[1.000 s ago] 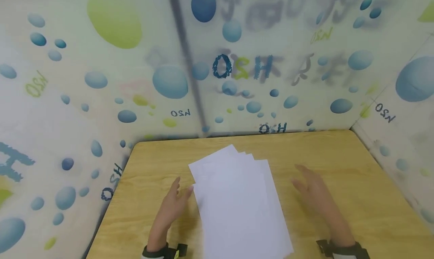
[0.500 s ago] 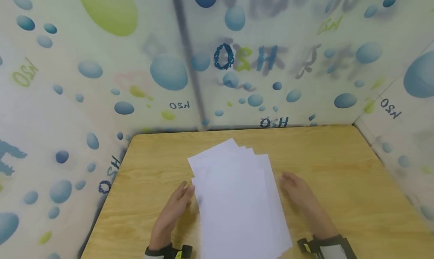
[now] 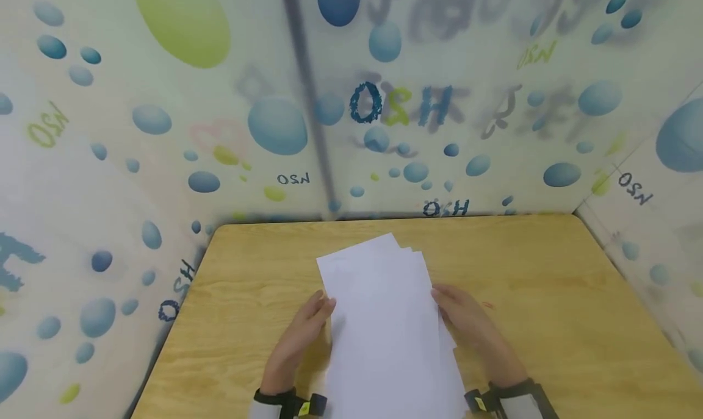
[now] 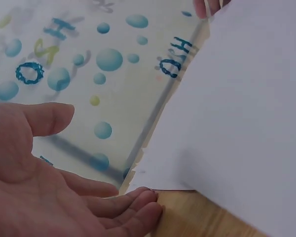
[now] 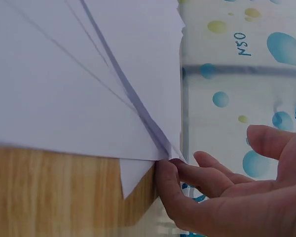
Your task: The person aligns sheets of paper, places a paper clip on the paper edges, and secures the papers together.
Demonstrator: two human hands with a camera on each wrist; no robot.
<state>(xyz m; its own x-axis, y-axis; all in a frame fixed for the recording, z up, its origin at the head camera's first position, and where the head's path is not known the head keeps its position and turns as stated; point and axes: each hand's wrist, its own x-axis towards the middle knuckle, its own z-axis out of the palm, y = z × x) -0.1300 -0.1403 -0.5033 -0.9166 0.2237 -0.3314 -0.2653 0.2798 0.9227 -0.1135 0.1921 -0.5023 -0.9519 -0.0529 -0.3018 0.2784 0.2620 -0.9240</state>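
Fairly relaxed fingers (image 4: 140,216) against white sheets (image 3: 384,340).

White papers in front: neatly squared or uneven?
Uneven: corners of the white papers stick out separately at the far end; more edges show on the right.

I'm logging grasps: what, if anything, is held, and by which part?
Nothing appears gripped: the left hand and right hand merely touch opposite side edges of the white rectangular paper sheets.
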